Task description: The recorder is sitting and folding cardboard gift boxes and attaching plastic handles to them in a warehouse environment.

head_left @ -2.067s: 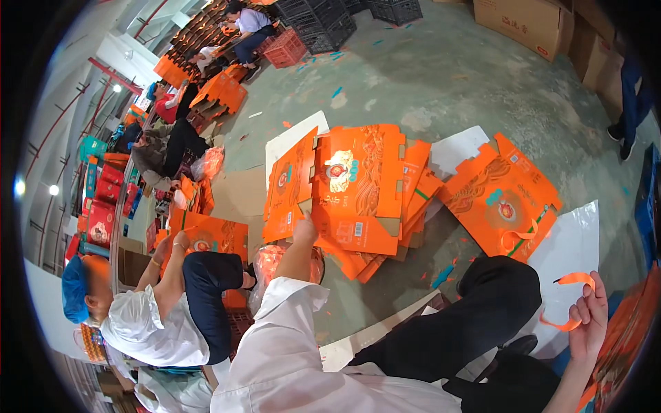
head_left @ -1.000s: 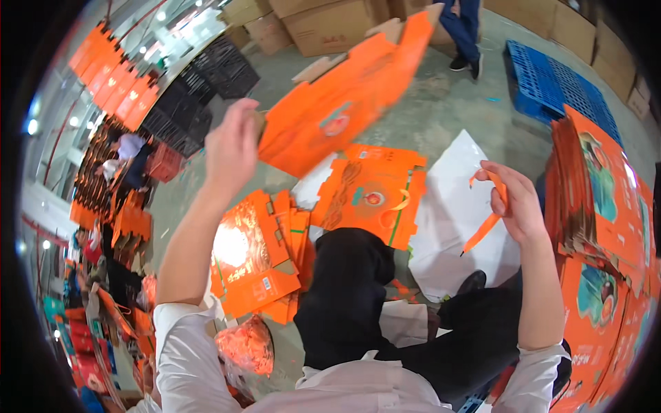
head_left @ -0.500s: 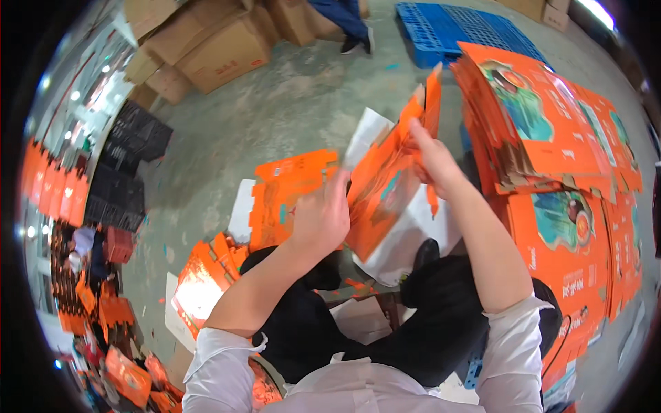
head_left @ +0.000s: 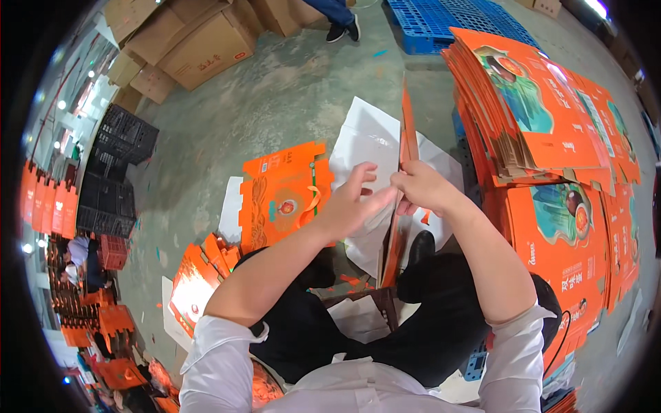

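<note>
A flat orange printed cardboard carton [head_left: 407, 127] stands nearly edge-on in front of me, between my knees. My right hand [head_left: 423, 187] is closed on its edge, thumb and fingers pinching it. Beside it on the left is my left hand [head_left: 354, 206], fingers apart and curved, the thumb reaching to the carton's edge. A white-faced cardboard sheet [head_left: 365, 134] shows behind my left hand; whether it joins the carton I cannot tell. Further left lies a flat orange carton [head_left: 279, 196] with a round picture and cut edges.
Tall stacks of orange printed cartons [head_left: 551, 131] rise at my right, with a blue plastic pallet [head_left: 454, 24] beyond. Brown boxes [head_left: 206, 51] stand at the far left, black crates [head_left: 107, 199] at the left. Another person's legs [head_left: 337, 20] show at the top. Orange scraps [head_left: 354, 281] litter the floor.
The carton has turned from a slanted face view to nearly edge-on. My right hand has come lower, and my left hand has opened and moved right. More of the white sheet shows.
</note>
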Motion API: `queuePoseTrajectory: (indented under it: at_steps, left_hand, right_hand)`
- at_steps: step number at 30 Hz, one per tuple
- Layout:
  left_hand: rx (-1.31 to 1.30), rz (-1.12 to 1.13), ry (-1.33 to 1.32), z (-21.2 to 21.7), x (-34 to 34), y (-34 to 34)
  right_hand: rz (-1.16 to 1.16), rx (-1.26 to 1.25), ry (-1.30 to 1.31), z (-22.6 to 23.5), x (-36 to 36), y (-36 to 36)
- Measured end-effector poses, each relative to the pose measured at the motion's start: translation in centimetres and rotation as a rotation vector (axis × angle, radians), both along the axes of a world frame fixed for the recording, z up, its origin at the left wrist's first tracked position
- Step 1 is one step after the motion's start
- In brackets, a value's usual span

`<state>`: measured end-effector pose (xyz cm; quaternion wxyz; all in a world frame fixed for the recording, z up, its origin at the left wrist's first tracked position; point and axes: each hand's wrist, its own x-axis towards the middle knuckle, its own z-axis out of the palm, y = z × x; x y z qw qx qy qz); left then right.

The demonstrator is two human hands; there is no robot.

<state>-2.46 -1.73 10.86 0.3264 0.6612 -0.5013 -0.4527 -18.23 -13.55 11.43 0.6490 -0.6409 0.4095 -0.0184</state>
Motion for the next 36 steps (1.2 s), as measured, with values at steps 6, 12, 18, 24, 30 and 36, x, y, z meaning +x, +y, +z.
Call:
queuePoseTrajectory:
  at_steps: [6, 12, 18, 24, 30, 36]
  left_hand:
    - [0.05, -0.137, 0.189, -1.6, -0.2, -1.1]
    - [0.082, -0.092, 0.668, -2.3, -1.7, -0.6]
    - [0.176, -0.063, 0.73, -3.4, -0.4, 0.0]
    - [0.291, 0.022, 0.866, -2.3, 0.6, 0.7]
    - [0.306, 0.098, 0.834, -1.8, 1.4, 0.5]
    - [0.211, 0.158, 0.735, -1.4, 2.4, 0.2]
  right_hand:
    - [0.005, -0.066, -0.121, -1.4, 0.4, 0.6]
    - [0.099, -0.035, -0.157, -2.0, 0.2, 1.1]
    - [0.186, -0.137, -0.06, -0.8, -0.7, 0.1]
    - [0.232, -0.255, 0.043, -2.9, -0.2, -2.0]
    - [0.262, -0.268, 0.092, -4.0, 0.8, -2.5]
    - [0.278, -0.339, 0.07, -3.9, 1.1, -2.7]
